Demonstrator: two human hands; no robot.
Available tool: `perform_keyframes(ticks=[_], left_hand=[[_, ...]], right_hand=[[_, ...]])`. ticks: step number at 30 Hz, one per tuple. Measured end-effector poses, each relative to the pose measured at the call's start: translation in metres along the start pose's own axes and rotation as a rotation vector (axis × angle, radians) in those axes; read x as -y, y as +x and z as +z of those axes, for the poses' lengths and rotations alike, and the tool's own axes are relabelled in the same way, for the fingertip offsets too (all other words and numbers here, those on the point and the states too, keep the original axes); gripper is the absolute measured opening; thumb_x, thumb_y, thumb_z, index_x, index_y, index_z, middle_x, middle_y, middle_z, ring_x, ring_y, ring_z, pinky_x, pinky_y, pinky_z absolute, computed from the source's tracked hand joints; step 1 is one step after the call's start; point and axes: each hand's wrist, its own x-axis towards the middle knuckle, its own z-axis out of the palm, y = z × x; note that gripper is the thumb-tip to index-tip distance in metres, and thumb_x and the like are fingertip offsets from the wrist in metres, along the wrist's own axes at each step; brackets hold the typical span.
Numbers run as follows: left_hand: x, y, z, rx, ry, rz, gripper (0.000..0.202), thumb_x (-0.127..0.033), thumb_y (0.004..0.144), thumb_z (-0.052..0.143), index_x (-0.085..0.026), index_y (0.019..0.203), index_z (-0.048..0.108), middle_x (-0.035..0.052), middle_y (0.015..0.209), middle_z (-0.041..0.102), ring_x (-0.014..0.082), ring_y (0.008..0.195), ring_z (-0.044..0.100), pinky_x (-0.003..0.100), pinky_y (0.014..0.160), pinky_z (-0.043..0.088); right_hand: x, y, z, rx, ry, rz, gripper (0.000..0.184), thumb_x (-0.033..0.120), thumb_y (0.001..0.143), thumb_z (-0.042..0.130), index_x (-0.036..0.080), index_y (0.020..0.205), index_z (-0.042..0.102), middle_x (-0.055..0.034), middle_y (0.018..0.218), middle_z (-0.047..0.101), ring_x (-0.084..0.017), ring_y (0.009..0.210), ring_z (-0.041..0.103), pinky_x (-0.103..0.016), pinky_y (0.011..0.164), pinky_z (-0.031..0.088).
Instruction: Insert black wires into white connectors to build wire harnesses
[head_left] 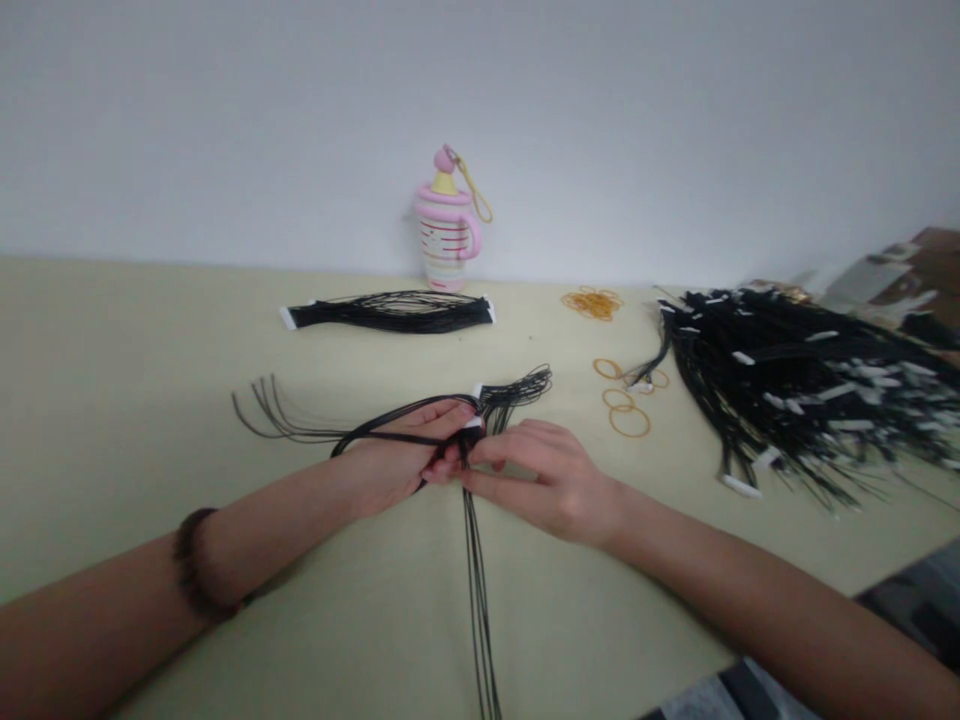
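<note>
My left hand [405,460] is closed around a bunch of thin black wires [480,580], which loop over its back and run down toward me. My right hand [544,475] pinches the same bunch right beside the left fingertips. White connector ends [478,392] stick out just above the hands, and loose wire ends fan out to the upper right [525,385] and to the left [262,410]. A dark bead bracelet [191,570] sits on my left wrist.
A tied wire bundle [394,312] lies behind the hands. A big heap of black wires with white connectors [810,385] fills the right side. Loose rubber bands [626,405] and a pile of them [592,302] lie between. A pink striped cup [444,235] stands against the wall.
</note>
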Motion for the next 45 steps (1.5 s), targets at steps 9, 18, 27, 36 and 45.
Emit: perform_keyframes(ticks=[9,18,27,36,45], left_hand=[[0.0,-0.001,-0.001,0.018,-0.02,-0.015,0.017,-0.028,0.079,0.052,-0.014,0.075,0.046,-0.0049,0.053,0.04,0.0013,0.042,0.032,0.014,0.039,0.017],[0.0,0.001,-0.004,0.042,-0.017,0.004,0.017,-0.031,0.08,0.052,-0.014,0.08,0.049,-0.0034,0.053,0.042,0.0019,0.043,0.032,0.013,0.038,0.018],[-0.002,0.0,-0.005,0.055,0.007,-0.014,0.02,-0.032,0.079,0.051,-0.012,0.079,0.052,-0.0041,0.054,0.038,0.0012,0.044,0.032,0.011,0.038,0.02],[-0.002,0.001,-0.008,0.033,-0.042,-0.059,0.02,-0.032,0.077,0.056,-0.013,0.084,0.054,-0.0038,0.055,0.043,-0.0001,0.043,0.034,0.008,0.037,0.022],[-0.002,0.002,-0.012,-0.002,-0.045,-0.098,0.014,-0.027,0.076,0.056,-0.014,0.083,0.056,-0.0024,0.054,0.046,0.0007,0.041,0.037,0.006,0.033,0.024]], right_hand=[[0.002,-0.003,-0.004,-0.049,0.094,0.02,0.012,0.014,0.081,0.053,0.016,0.092,0.06,-0.0043,0.093,0.066,-0.012,0.077,0.06,-0.025,0.062,0.048],[-0.061,-0.001,-0.067,-0.911,0.736,0.892,0.006,0.018,0.079,0.055,0.018,0.073,0.057,0.0029,0.068,0.055,-0.001,0.047,0.045,-0.014,0.04,0.035],[-0.042,-0.003,-0.043,-0.527,0.305,0.808,0.008,0.023,0.072,0.062,0.017,0.071,0.067,0.0021,0.055,0.054,-0.006,0.047,0.043,-0.019,0.042,0.032],[-0.008,-0.001,-0.024,-0.17,0.248,0.698,0.011,0.013,0.067,0.057,0.015,0.058,0.064,0.0036,0.047,0.047,-0.005,0.044,0.038,-0.018,0.041,0.029],[-0.01,-0.001,-0.025,-0.171,0.23,0.716,0.011,0.013,0.064,0.056,0.014,0.054,0.06,0.0041,0.046,0.046,-0.004,0.043,0.037,-0.017,0.041,0.028]])
